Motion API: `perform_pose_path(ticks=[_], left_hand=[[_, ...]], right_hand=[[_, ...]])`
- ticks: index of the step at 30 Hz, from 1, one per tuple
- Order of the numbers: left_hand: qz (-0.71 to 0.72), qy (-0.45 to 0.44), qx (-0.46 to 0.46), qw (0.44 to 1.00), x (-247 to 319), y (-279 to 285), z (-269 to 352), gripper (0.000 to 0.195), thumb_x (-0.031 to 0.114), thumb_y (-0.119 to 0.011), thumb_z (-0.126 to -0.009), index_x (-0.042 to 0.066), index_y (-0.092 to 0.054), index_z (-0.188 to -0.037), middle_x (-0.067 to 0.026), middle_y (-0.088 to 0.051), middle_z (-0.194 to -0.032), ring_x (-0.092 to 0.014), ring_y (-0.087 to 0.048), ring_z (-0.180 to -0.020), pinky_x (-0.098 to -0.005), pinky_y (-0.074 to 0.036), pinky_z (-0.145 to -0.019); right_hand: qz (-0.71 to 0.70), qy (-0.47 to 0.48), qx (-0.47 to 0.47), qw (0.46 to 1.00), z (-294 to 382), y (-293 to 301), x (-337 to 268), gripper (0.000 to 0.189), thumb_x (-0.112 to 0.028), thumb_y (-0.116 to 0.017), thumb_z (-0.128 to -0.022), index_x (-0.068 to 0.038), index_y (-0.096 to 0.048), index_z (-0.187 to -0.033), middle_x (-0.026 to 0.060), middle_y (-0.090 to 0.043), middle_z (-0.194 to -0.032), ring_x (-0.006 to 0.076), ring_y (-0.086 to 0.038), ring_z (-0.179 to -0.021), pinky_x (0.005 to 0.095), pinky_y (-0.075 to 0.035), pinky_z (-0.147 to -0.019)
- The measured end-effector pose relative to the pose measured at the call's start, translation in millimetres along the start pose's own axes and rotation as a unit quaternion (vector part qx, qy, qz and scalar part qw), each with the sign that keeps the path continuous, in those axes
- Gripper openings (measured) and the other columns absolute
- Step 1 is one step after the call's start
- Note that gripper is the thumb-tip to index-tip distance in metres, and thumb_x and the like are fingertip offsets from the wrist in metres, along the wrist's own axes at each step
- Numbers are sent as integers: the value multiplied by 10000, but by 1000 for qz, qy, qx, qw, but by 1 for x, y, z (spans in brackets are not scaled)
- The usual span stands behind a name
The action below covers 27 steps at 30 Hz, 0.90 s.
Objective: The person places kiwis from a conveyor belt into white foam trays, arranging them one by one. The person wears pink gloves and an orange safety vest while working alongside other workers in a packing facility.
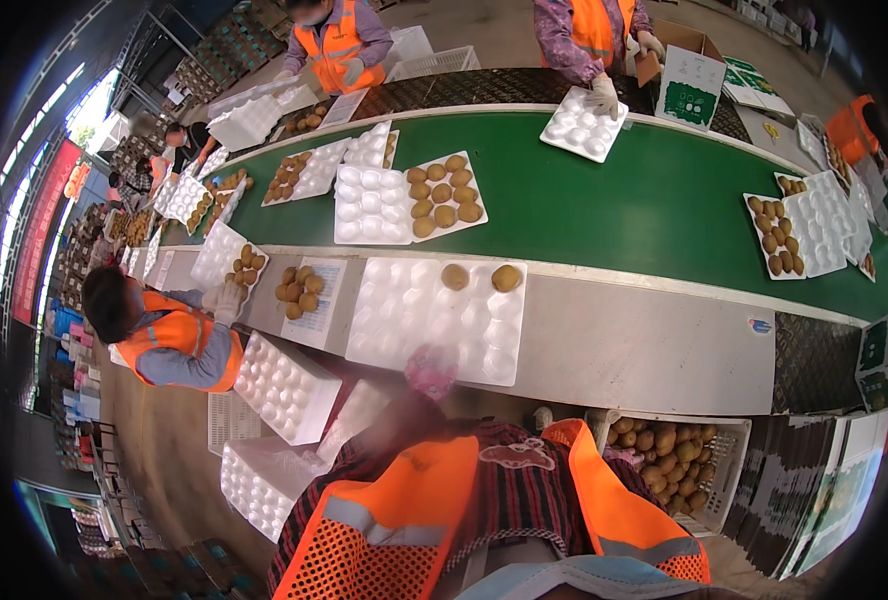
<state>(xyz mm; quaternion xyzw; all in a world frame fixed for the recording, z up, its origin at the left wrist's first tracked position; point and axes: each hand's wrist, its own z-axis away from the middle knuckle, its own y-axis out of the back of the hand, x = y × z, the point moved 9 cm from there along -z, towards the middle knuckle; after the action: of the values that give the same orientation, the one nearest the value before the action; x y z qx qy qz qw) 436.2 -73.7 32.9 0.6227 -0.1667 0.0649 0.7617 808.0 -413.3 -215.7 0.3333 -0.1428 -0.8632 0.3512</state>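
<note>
Before me on the grey worktop lies a white moulded tray (pixel 399 315), spread in two joined halves with round cups. Two brown kiwifruits (pixel 455 277) sit in the back row of its right half. My left hand (pixel 430 373), in a pink patterned glove, is at the tray's front edge and blurred; its fingers do not show clearly. Down at my right side, my right hand (pixel 624 455) reaches into a white plastic crate (pixel 730 476) heaped with kiwifruits (pixel 669 450). Only a bit of its pink glove shows, the rest being hidden by my sleeve and vest.
A green conveyor belt (pixel 586 202) beyond the worktop (pixel 639 330) carries filled trays (pixel 444 195). Stacked empty trays (pixel 286 386) stand at my left, flattened cartons (pixel 789 480) at my right. A co-worker (pixel 181 330) handles a tray on the left; others stand across the belt.
</note>
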Motion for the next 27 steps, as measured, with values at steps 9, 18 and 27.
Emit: perform_pose_path(ticks=[9,18,27], left_hand=[[14,-68,77,995,-19,12,-13,320,218,-730,-766,111,-666,-1062,-136,-543,-1210,-350,-548,-1112,-461,-465,-962],[3,-191,121,974,-17,30,-9,252,139,-699,-790,88,-657,-1033,-140,-591,-1123,-335,-592,-1029,-435,-497,-894],[64,-220,159,960,-31,60,-69,274,107,-688,-807,70,-615,-1069,-134,-610,-1067,-316,-608,-958,-417,-515,-836]], right_hand=[[-30,8,-14,999,9,-10,-3,469,-335,-644,-905,15,-584,-1210,193,-622,-1117,291,-586,-990,361,-471,-838],[-52,5,-22,998,20,-28,-6,433,-336,-640,-908,19,-609,-1153,167,-650,-1030,256,-611,-883,340,-485,-749],[-117,49,35,991,17,12,-5,405,-337,-635,-910,23,-635,-1096,141,-678,-944,222,-635,-775,319,-499,-659]])
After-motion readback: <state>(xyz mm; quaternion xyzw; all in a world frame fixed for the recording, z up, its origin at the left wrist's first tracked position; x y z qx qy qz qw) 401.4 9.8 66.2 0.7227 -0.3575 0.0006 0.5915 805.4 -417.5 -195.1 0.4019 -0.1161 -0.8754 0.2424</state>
